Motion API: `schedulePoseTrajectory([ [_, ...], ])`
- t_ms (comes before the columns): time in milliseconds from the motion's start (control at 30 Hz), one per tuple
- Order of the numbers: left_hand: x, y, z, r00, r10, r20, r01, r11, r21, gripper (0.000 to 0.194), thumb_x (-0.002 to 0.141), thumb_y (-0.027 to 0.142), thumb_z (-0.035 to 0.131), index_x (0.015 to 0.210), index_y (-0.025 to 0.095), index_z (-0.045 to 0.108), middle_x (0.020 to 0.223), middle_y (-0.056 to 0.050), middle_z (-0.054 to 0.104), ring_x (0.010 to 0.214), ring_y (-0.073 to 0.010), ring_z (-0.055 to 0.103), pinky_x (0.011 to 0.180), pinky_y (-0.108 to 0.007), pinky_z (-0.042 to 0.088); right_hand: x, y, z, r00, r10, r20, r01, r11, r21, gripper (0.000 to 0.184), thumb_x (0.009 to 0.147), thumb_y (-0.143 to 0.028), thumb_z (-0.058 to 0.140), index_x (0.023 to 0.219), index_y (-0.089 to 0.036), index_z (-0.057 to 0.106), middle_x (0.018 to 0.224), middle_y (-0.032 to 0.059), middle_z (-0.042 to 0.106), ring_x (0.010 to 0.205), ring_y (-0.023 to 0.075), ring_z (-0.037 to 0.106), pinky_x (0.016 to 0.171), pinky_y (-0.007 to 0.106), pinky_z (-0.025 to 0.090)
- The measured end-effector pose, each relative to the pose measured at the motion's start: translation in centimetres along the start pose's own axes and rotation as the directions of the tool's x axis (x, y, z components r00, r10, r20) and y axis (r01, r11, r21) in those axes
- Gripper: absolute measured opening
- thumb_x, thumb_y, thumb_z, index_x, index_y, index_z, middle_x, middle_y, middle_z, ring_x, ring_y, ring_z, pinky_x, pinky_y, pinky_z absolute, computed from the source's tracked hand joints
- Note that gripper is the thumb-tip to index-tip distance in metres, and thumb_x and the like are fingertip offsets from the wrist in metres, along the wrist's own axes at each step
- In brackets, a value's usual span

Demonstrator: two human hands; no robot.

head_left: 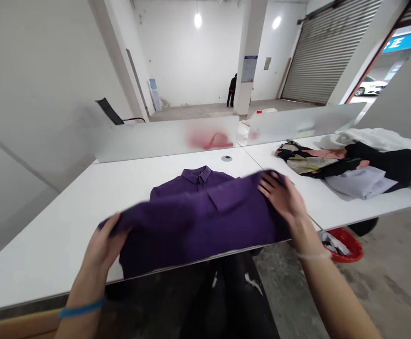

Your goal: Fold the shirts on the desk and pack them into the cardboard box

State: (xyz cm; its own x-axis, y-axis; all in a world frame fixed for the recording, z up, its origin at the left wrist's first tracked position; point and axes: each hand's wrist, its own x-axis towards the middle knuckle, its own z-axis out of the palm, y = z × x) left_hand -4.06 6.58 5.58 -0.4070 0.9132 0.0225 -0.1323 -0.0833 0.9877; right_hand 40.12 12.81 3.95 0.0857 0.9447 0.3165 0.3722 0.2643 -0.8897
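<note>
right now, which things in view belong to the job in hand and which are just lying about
In hand, it seems:
- purple shirt
- left hand and right hand, both on it
- white table beneath

Lying about:
- clothes pile
- red bin
- black chair

The shirt (pixel 209 230) is matt cloth; the counter (pixel 60 230) has a smooth top. The panel (pixel 149 140) looks frosted, the shutter (pixel 315 61) ribbed metal, the bin (pixel 354 248) shiny plastic, the floor (pixel 392 268) dull concrete.

A white tabletop (pixel 46 235) bears a purple shirt (pixel 205 230) and heaped clothes (pixel 364 162).
</note>
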Motion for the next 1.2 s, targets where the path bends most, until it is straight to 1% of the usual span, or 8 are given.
schedulePoseTrajectory([
  [100, 3.6, 0.7, 3.9, 0.979, 0.086, 0.185, -0.149, 0.921, 0.36, 0.051, 0.085, 0.046, 0.051, 0.122, 0.011, 0.056, 0.133, -0.015, 0.053, 0.123, -0.0297, 0.049, 0.106, -0.046, 0.035, 4.6, -1.5, 5.3, 0.986, -0.103, 0.134, 0.103, 0.995, 0.006, 0.06, 0.098, -0.048, 0.011, 0.147, -0.018, 0.026, 0.145, 0.0091, 0.041, 0.129, 0.0218, 0.044, 0.102, 0.041, 0.039],
  [267, 1.3, -4.5, 8.6, 0.812, 0.191, 0.551, -0.579, 0.375, 0.724, 0.058, 0.09, 0.048, 0.038, 0.136, 0.013, 0.044, 0.144, -0.013, 0.042, 0.136, -0.0289, 0.032, 0.112, -0.052, 0.019, 1.6, 1.5, 12.2, 0.897, -0.054, 0.438, 0.296, 0.809, -0.507, 0.059, 0.095, -0.055, 0.029, 0.142, -0.021, 0.04, 0.149, 0.0112, 0.033, 0.138, 0.031, 0.027, 0.109, 0.053, 0.025],
  [367, -1.0, -8.6, 8.6, 0.742, 0.016, 0.67, -0.654, 0.238, 0.718, 0.057, 0.093, 0.047, 0.032, 0.14, 0.016, 0.041, 0.146, -0.012, 0.039, 0.138, -0.0283, 0.029, 0.111, -0.052, 0.023, -0.4, 3.8, 13.7, 0.874, -0.06, 0.482, 0.406, 0.635, -0.658, 0.057, 0.097, -0.051, 0.025, 0.143, -0.021, 0.038, 0.15, 0.01, 0.03, 0.14, 0.0321, 0.02, 0.11, 0.055, 0.02],
  [467, -0.8, -10.8, 6.1, 0.789, 0.002, 0.614, -0.608, 0.146, 0.78, 0.059, 0.092, 0.049, 0.032, 0.141, 0.017, 0.038, 0.148, -0.011, 0.034, 0.139, -0.0294, 0.026, 0.111, -0.054, 0.021, -0.3, 5.2, 12.5, 0.875, -0.07, 0.478, 0.429, 0.569, -0.702, 0.057, 0.097, -0.053, 0.022, 0.145, -0.025, 0.034, 0.151, 0.0062, 0.029, 0.14, 0.0308, 0.021, 0.111, 0.055, 0.021],
  [700, 1.3, -11.6, -0.5, 0.812, 0.232, 0.536, -0.568, 0.104, 0.816, 0.051, 0.09, 0.046, 0.031, 0.121, 0.018, 0.061, 0.138, -0.013, 0.05, 0.136, -0.0317, 0.032, 0.109, -0.054, 0.024, -0.2, 9.2, 6.8, 0.96, -0.041, 0.276, 0.262, 0.474, -0.841, 0.061, 0.095, -0.055, 0.027, 0.143, -0.019, 0.037, 0.149, 0.0092, 0.032, 0.138, 0.0328, 0.024, 0.111, 0.051, 0.024],
  [900, 0.6, -11.8, 0.1, 0.841, 0.287, 0.459, -0.517, 0.171, 0.839, 0.049, 0.088, 0.049, 0.034, 0.117, 0.022, 0.063, 0.134, -0.011, 0.055, 0.134, -0.0311, 0.036, 0.109, -0.054, 0.024, -1.2, 9.3, 7.0, 0.971, -0.063, 0.231, 0.233, 0.465, -0.854, 0.059, 0.095, -0.052, 0.029, 0.142, -0.019, 0.039, 0.148, 0.0086, 0.034, 0.137, 0.0323, 0.028, 0.11, 0.05, 0.027],
  [1067, 0.8, -11.9, -0.3, 0.804, 0.248, 0.54, -0.575, 0.1, 0.812, 0.052, 0.091, 0.038, 0.022, 0.112, 0.022, 0.067, 0.136, -0.009, 0.053, 0.136, -0.0307, 0.032, 0.11, -0.054, 0.024, -1.1, 9.1, 7.0, 0.971, -0.07, 0.228, 0.234, 0.473, -0.85, 0.058, 0.095, -0.052, 0.028, 0.142, -0.019, 0.041, 0.148, 0.0085, 0.035, 0.137, 0.0326, 0.028, 0.109, 0.051, 0.028],
  [1200, 0.8, -11.8, -0.3, 0.831, 0.241, 0.501, -0.536, 0.107, 0.837, 0.049, 0.089, 0.044, 0.03, 0.117, 0.022, 0.064, 0.134, -0.009, 0.054, 0.136, -0.0293, 0.033, 0.11, -0.053, 0.025, -1.2, 9.2, 6.8, 0.968, -0.079, 0.239, 0.249, 0.457, -0.854, 0.059, 0.096, -0.053, 0.027, 0.142, -0.019, 0.04, 0.148, 0.0083, 0.034, 0.137, 0.0325, 0.028, 0.109, 0.051, 0.028],
])
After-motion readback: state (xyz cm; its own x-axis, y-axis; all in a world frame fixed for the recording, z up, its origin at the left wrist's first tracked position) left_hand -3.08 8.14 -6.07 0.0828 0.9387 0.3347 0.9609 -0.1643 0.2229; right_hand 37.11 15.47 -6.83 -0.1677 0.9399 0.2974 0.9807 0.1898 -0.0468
